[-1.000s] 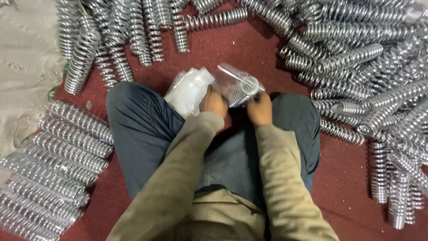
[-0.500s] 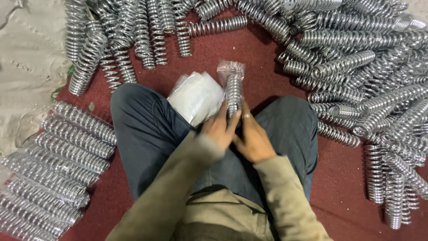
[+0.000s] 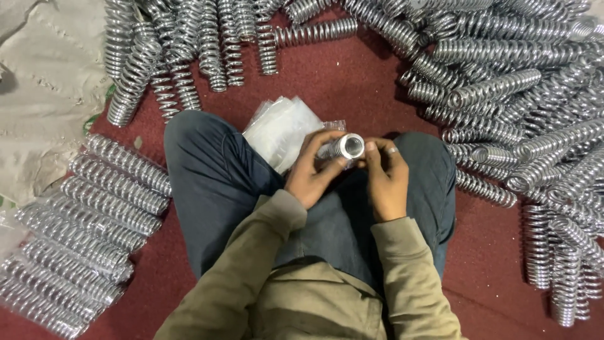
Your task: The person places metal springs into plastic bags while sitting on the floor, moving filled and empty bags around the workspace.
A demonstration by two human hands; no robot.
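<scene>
Both hands are up over my crossed legs, working one spring. My left hand [image 3: 314,173] curls around the bagged spring [image 3: 343,148] from the left, thumb and fingertips pinching the clear film against the coils. My right hand [image 3: 385,179] meets it from the right, fingertips pressed on the open end, which faces the camera as a bright ring. I judge the spring to be already inside its clear sleeve, with the film being gathered or closed at the end; whether the end is sealed I cannot tell.

Just behind the hands, resting on my left knee, lies a stack of empty clear bags [image 3: 280,129], touching or nearly touching the held spring.

Done so far, judged from the layout: a row of wrapped springs [image 3: 94,214] lies side by side along the left edge of the red floor mat [image 3: 340,75], reaching down to the lower left corner, and each looks covered in film. Beside them, at the upper left, is a beige sack [image 3: 44,82].

Left to do: a large loose pile of bare springs [image 3: 503,101] fills the top edge and the whole right side of the mat. Bare springs clearly outnumber wrapped ones, so I put the work well under halfway.
</scene>
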